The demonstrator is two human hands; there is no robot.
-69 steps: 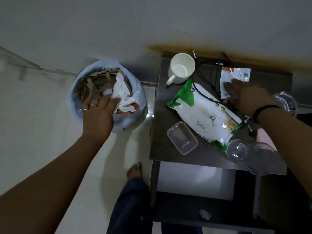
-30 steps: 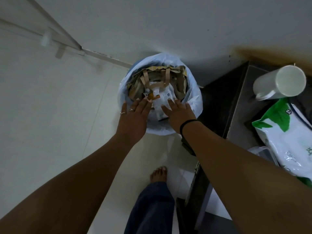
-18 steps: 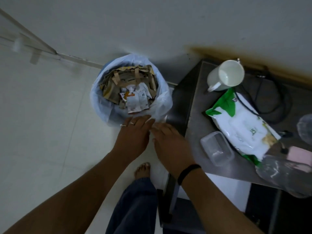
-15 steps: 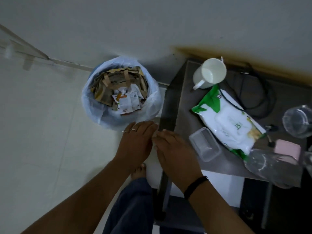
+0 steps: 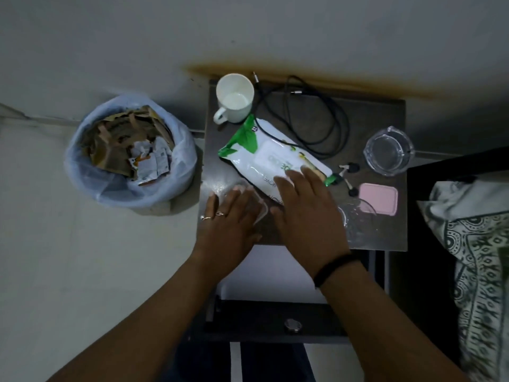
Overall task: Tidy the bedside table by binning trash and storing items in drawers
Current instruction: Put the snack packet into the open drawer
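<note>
On the dark bedside table point(image 5: 385, 111) lie a green-and-white wipes pack point(image 5: 261, 158), a white mug point(image 5: 234, 98), a black cable point(image 5: 311, 119), a glass ashtray point(image 5: 389, 151), a pink case point(image 5: 378, 199) and a clear plastic bottle point(image 5: 358, 219). My left hand point(image 5: 228, 224) lies flat, fingers spread, over a small clear plastic container point(image 5: 257, 208) at the table's front left. My right hand point(image 5: 305, 213) hovers open over the near end of the wipes pack. To the left, the bin point(image 5: 129, 153) with a pale blue liner holds cardboard and wrappers.
The table's drawer point(image 5: 275, 318) stands pulled out below my hands, with a round knob on its front. A patterned bedsheet point(image 5: 479, 257) fills the right edge. Small earbuds point(image 5: 348, 172) lie beside the pink case. A pale tiled floor surrounds the bin.
Both hands have left the bin's rim and moved right onto the table. The left now covers the clear container and the right is over the wipes pack. The view swung right.
</note>
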